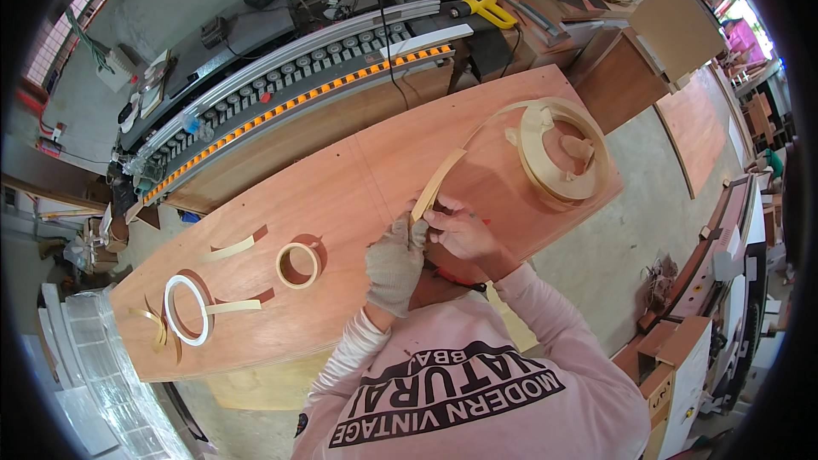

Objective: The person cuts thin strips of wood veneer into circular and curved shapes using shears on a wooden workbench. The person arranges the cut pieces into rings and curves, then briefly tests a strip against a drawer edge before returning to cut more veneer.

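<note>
My left hand (394,268), in a pale knit glove, is closed at the near end of a thin tan edge-banding strip (442,177). My bare right hand (464,232) pinches the same end from the other side, so the fingers of both hands nearly meet. From there the strip curves up to a large flat coil of edge banding (531,164) at the right end of a reddish plywood board (383,153). Something red and black (456,278) shows below my hands, partly hidden; its kind I cannot make out.
On the board's left lie a tan tape roll (281,268), a white ring (198,338) and several short strip pieces (234,248). Behind runs a roller machine (298,100) with an orange-marked rail. A yellow heat gun (487,10) rests at the back right, near cardboard boxes (677,30).
</note>
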### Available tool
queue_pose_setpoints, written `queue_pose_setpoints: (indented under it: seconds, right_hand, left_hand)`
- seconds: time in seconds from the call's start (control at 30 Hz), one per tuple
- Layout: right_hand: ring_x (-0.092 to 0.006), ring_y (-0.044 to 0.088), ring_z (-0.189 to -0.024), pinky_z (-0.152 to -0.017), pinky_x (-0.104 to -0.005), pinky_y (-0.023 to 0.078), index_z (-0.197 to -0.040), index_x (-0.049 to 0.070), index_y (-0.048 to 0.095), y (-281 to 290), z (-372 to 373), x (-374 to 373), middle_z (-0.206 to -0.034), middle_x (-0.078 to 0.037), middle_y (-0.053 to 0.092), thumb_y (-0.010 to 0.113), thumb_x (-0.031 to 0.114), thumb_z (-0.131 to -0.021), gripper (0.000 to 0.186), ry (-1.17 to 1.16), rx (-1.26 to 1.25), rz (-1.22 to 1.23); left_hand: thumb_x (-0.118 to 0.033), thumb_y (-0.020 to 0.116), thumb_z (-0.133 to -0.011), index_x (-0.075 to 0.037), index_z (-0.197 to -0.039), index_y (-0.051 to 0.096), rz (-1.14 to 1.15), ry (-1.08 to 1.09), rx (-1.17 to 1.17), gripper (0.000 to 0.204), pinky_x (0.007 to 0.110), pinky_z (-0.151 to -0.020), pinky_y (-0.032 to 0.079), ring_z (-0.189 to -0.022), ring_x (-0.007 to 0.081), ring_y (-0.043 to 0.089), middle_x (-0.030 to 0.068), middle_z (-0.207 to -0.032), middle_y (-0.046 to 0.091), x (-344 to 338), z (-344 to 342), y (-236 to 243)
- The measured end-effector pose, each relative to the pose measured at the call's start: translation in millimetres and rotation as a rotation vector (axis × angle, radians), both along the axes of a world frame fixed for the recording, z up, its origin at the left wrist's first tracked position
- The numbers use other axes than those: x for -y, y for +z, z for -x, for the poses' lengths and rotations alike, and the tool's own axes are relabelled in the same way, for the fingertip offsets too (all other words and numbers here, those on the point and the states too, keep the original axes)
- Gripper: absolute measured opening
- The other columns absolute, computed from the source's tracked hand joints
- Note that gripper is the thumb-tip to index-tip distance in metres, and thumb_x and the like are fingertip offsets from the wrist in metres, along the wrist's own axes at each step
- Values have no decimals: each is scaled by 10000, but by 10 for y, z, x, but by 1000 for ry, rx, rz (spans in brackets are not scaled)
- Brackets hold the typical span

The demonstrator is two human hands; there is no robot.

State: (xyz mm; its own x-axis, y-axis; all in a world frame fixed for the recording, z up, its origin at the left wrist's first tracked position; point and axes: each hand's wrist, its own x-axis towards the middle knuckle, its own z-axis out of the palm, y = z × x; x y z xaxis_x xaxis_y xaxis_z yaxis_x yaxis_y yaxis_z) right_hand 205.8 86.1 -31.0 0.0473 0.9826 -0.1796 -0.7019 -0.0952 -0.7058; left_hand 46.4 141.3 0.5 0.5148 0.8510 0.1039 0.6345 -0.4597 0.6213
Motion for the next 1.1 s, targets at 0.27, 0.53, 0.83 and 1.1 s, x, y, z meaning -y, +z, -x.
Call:
queue_pose_setpoints:
  seconds: [0.27,0.53,0.83,1.1]
  right_hand:
    - [-134,668,-961,-810,-290,552,-1305,5,623,267,-55,-105,-1112,-53,707,614,109,-1040,285,68,361,151]
    - [-104,673,-977,-809,-265,546,-1230,-5,668,427,-45,-97,-1050,-33,703,612,113,-1038,232,88,384,205]
    - [-145,662,-1062,-957,-287,516,-1293,-38,651,403,77,-12,-1127,-51,711,601,91,-1037,291,80,522,57]
    - [-141,680,-1010,-918,-294,527,-1212,-50,693,243,-18,56,-1077,-69,738,650,102,-1014,253,238,585,199]
  left_hand:
    - [-452,586,-1037,-24,-1047,714,635,-270,56,447,448,-643,524,-713,376,691,226,-751,675,-282,223,98]
    - [-288,572,-1048,-5,-1092,706,552,-373,-51,316,387,-673,523,-737,247,674,131,-788,707,-439,158,125]
    - [-260,514,-1069,32,-1470,510,762,-221,552,497,353,-891,554,-1030,250,706,211,-1178,711,-550,-46,29]
    - [-279,515,-1081,4,-1438,569,631,-33,511,459,301,-723,530,-793,123,641,58,-911,723,-715,-530,-188]
